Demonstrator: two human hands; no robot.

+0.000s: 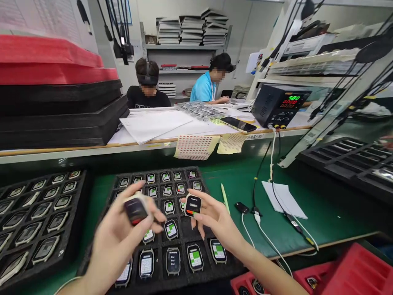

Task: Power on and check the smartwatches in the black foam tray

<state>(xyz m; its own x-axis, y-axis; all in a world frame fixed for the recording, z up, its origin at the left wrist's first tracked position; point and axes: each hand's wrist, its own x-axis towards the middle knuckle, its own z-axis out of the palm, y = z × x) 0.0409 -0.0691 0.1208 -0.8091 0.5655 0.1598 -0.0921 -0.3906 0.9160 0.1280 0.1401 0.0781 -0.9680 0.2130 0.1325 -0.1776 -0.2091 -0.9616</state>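
My left hand (123, 229) is closed around a smartwatch (136, 209), slightly blurred, its dark screen turned up with a red patch at the bottom. In my right hand (215, 213) is another smartwatch (193, 205), gripped at its edges; its lit screen shows a red band and a little green. Both hands are above a black foam tray (166, 272) with several strapless watches in its square pockets, many with green-and-white screens. One watch (173, 260) in the front row shows a dark list. My left hand and forearm hide part of the tray.
A second foam tray (69, 229) of watches lies left. On the green mat (245, 184) are a pale green pen (225, 198), cables and white paper (284, 200). A power supply (281, 106) and phone (238, 124) sit on the shelf. Two people (147, 88) work beyond. Red trays (353, 270) stand front right.
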